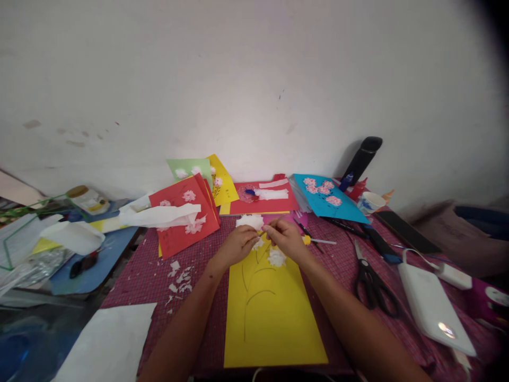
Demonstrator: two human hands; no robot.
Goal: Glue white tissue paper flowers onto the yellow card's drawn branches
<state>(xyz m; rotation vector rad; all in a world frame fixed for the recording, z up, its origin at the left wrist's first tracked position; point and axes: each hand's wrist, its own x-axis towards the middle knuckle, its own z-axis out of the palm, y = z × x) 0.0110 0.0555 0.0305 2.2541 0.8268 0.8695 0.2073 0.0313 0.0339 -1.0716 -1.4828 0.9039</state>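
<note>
Over the top part of a yellow sheet of card, my left hand and my right hand meet with fingertips pinched close together. Something small and thin seems to be between them, but I cannot make it out. Dark curved lines like a branching stem are drawn on the card. White crumpled paper tufts lie close by: one tuft on the card under my right hand, and a larger piece just beyond my left hand. A yellow-tipped item with a pale stem sticks out beside my right hand.
Red cards with paper flowers and a blue flower card stand towards the wall. Black scissors and a white power bank lie at right. Torn paper scraps and a white sheet are at left.
</note>
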